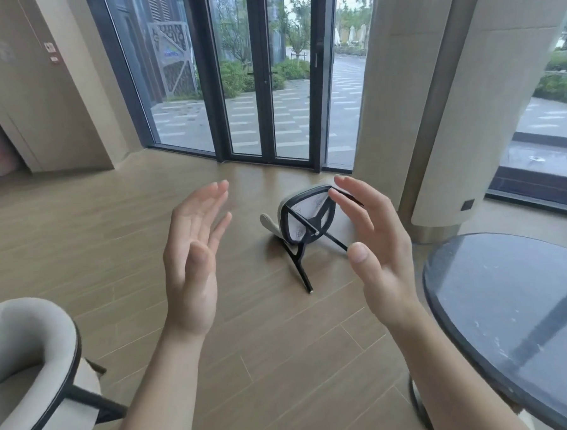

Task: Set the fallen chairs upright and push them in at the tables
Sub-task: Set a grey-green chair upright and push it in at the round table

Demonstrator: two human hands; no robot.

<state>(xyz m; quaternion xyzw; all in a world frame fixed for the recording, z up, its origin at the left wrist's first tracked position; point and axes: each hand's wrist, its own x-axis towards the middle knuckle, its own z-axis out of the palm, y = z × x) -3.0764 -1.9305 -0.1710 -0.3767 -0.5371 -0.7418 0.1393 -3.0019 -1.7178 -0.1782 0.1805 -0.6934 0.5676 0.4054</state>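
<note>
The chair (30,359) at the person's eight o'clock is standing upright, its pale curved back showing. The left hand (192,262) is hovering in the air, palm turned inward, fingers straight, holding nothing. At about one o'clock, well apart from both hands, the fallen chair (308,210) is lying on its side on the floor (112,223), with its underside and black legs facing the person and the column (384,94) near behind it. The right hand (376,249) is mirroring the left, fingers loosely spread and empty. The two hands are apart, palms facing each other.

The table (510,301) is sitting at four o'clock. I'd say the person is readying to lift. Doing it well means stepping close first, then gripping the back's rim and the seat edge rather than the thin legs. The chair should tip up on the legs touching the floor, keeping clear of the column, before being slid toward the table.
</note>
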